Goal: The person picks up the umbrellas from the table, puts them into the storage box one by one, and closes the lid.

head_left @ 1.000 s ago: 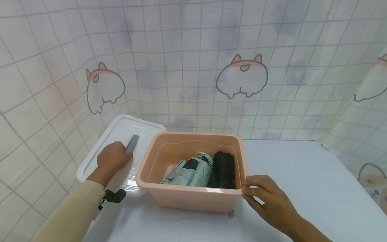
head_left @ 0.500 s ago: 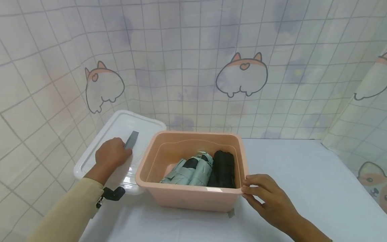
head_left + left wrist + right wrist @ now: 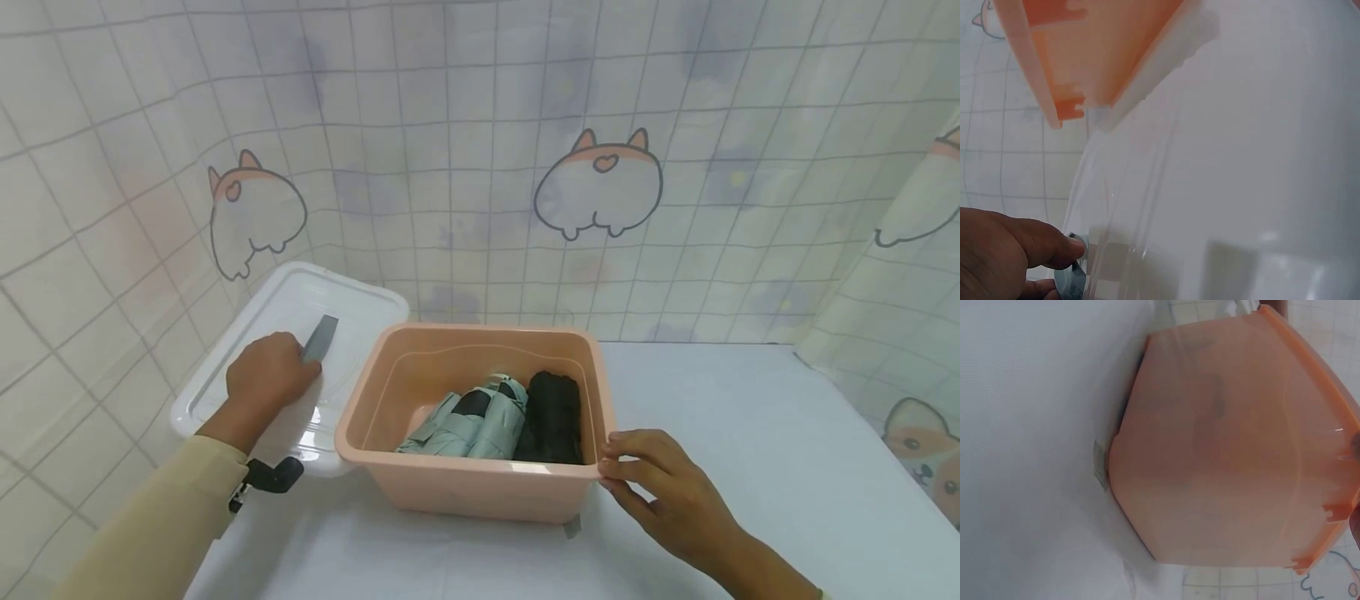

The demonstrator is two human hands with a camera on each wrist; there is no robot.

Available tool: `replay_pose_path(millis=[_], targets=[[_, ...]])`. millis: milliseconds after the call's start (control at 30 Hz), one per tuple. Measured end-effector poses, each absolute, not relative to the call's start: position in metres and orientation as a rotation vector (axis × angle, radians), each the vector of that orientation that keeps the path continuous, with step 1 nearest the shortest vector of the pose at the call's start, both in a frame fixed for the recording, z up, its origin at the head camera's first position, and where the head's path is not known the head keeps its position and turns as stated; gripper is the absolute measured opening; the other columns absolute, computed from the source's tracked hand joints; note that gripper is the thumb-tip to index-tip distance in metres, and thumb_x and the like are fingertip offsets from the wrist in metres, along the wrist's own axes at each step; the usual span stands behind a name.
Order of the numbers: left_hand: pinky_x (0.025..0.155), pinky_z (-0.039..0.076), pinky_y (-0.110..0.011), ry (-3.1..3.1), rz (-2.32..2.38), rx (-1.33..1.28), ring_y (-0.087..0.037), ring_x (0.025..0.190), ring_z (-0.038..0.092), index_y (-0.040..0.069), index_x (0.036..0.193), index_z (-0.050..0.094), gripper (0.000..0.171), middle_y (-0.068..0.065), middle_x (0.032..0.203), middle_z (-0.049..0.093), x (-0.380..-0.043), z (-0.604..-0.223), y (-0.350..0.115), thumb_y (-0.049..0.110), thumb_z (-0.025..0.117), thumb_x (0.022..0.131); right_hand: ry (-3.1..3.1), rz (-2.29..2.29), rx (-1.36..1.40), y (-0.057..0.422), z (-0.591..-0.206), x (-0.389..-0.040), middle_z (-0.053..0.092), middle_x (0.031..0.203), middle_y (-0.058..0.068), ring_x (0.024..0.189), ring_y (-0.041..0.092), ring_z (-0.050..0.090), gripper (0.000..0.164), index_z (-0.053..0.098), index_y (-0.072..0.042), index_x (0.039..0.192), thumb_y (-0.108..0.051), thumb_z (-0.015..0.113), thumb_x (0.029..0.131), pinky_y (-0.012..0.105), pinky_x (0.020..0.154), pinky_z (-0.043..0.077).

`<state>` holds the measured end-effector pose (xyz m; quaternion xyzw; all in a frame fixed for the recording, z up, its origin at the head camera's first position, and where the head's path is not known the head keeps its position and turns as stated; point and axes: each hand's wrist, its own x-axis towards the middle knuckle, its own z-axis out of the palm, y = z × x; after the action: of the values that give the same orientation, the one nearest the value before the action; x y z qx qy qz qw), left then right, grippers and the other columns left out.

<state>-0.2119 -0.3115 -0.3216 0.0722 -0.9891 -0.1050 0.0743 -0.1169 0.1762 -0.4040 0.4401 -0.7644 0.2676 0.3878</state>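
A white translucent lid [image 3: 367,310] leans at the left of a peach plastic storage box [image 3: 480,490]. My left hand [image 3: 270,371] grips the grey handle [image 3: 321,338] on it, and in the left wrist view the thumb and a finger pinch this grey piece [image 3: 1072,282] at the lid's edge. At the box's front right corner, my right hand [image 3: 667,492] pinches the rim between fingertips and thumb. Inside the box lie pale green fabric bundles [image 3: 472,425], which look like folded umbrellas, beside a black bundle [image 3: 557,417]. The box's outer side [image 3: 1222,450] fills the right wrist view.
The box stands on a white-covered table [image 3: 720,417]. A grey tape piece [image 3: 572,526] sticks to the cover by the box's front right corner. A gridded curtain [image 3: 465,167] with cartoon dogs hangs behind and on both sides.
My left hand has moved a little left and up in the head view, taking the lid with it. The right hand stays on the box rim, and the box has not visibly moved.
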Motion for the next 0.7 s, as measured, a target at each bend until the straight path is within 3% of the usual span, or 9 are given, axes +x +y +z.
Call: replay_pose_path(millis=[700], targets=[[0.045, 0.043, -0.039, -2.945, -0.238, 0.159, -0.028, 0.059, 0.055, 0.003, 0.074, 0.061, 0.024, -0.013, 0.069, 0.060, -0.215, -0.294, -0.314, 0.023, 0.061, 0.087, -1.921, 0.687, 1.124, 0.175, -0.404, -0.119, 0.067, 0.106, 0.006, 0.102, 0.028, 0.063, 0.039, 0.072, -0.010, 0.093, -0.037, 0.049, 0.109, 0.016, 0.106, 0.039]])
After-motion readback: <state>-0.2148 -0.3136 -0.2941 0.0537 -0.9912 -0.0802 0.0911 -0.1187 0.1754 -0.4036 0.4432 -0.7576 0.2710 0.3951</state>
